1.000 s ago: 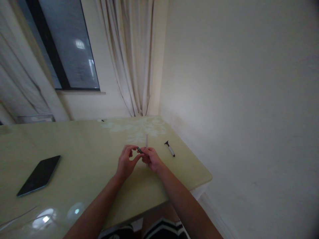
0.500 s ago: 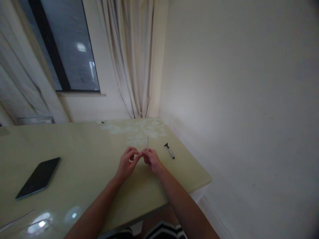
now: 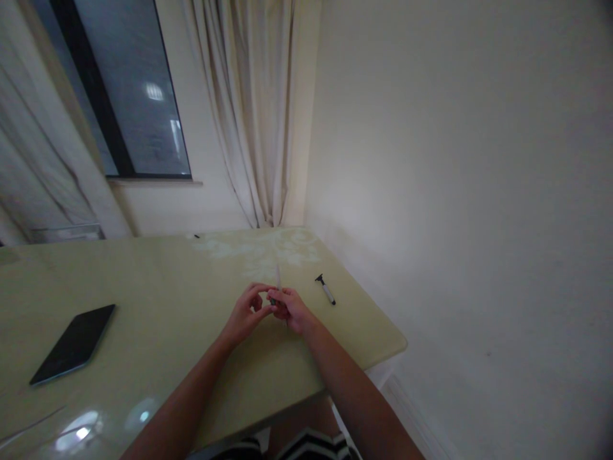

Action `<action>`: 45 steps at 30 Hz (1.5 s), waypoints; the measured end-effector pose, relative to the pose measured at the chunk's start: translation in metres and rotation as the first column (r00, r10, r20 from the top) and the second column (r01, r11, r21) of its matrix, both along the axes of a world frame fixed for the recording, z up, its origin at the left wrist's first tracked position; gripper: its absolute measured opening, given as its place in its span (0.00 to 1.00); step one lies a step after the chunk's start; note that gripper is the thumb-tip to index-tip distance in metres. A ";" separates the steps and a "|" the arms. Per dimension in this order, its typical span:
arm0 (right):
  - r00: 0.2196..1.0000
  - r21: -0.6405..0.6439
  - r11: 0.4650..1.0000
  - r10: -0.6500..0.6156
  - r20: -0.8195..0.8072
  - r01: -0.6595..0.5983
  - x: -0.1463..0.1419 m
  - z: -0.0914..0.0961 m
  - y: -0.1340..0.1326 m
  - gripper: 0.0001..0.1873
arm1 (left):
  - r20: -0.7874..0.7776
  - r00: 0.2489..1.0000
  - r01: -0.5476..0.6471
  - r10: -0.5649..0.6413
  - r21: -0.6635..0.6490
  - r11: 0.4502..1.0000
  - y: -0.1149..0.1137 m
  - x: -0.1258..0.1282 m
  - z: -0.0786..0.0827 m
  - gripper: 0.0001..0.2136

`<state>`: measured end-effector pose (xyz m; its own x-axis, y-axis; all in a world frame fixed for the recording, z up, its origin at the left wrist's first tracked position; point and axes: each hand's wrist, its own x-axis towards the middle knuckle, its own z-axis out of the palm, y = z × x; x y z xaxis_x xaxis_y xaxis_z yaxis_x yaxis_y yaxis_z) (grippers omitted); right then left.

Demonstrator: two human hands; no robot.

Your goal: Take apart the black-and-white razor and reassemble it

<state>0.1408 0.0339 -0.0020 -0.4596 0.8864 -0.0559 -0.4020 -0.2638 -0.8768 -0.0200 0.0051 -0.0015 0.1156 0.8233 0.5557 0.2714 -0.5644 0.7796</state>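
Over the table, my right hand is closed around a slim, pale, stick-like thing, whose upper part rises past the fingers. Its exact kind is too small and blurred to tell. Beside it, my left hand curls inward, thumb and forefinger at either side of a small dark green piece by the right fingertips. Whether that piece belongs to the pale stick I cannot tell. A T-shaped razor with a black head and grey handle lies to the right of my hands.
A dark tablet lies on the table at the left. Near the far edge is a small black object. A thin pale strip lies at the lower left. The wall runs along the right, and curtains hang behind.
My left thumb and forefinger have parted slightly, and the dark green piece now shows between them. The pale stick has shifted a little to the left. The razor and tablet stay put.
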 end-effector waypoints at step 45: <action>0.746 0.830 0.549 -0.592 0.305 0.097 0.005 -0.013 0.009 0.23 | 0.209 0.949 -0.191 0.235 -0.211 0.959 0.007 -0.021 0.006 0.25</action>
